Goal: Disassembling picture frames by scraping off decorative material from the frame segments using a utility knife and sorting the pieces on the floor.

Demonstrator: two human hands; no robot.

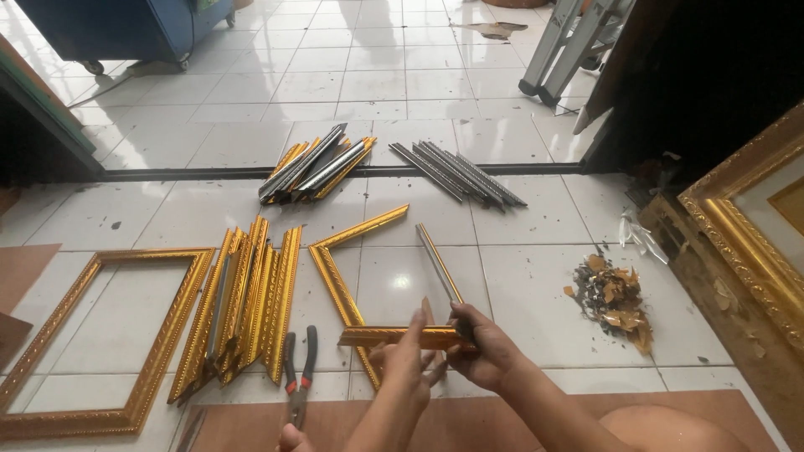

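Observation:
My left hand and my right hand hold a short gold moulding piece level above the tiled floor. The right hand also grips the near end of a long moulding piece that runs away from me, meeting the short one at a corner. Two more gold pieces lie joined in an L on the tiles, one long and one short, forming the far side of a part-built frame. Pliers with red-and-black handles lie just left of my hands.
A finished gold frame lies at left, beside a stack of gold moulding strips. Two more bundles of strips lie further off. Scraps are heaped at right, near a large ornate frame. A ladder stands beyond.

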